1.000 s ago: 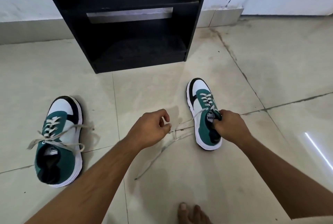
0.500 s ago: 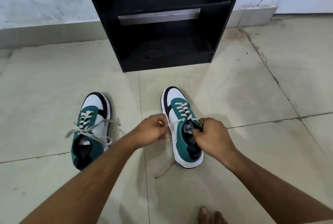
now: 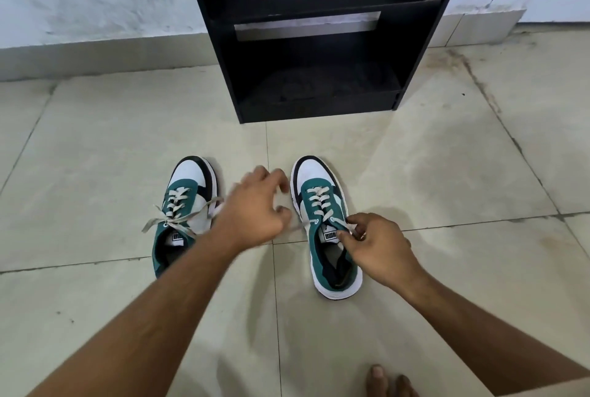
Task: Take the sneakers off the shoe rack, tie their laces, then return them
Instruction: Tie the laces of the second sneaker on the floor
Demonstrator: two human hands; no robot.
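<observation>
Two green, white and black sneakers stand side by side on the floor, toes toward the black shoe rack (image 3: pixel 415 55). The left sneaker (image 3: pixel 188 202) has loose laces splayed out to both sides. Over the right sneaker (image 3: pixel 319 183), my right hand (image 3: pixel 380 250) pinches its lace (image 3: pixel 346 225) just above the tongue. My left hand (image 3: pixel 255 208) hovers, blurred, between the two sneakers with its fingers spread. The right sneaker's other lace end runs under that hand and is hidden there.
The rack's two visible shelves hold nothing and it stands against a white wall with a grey skirting (image 3: pixel 95 55). Beige floor tiles (image 3: pixel 447 173) surround the sneakers. The toes of a bare foot (image 3: pixel 386 380) show at the bottom edge.
The right sneaker now stands close beside the left one. My left hand has opened and moved forward off the lace. My right hand still pinches the lace at the tongue.
</observation>
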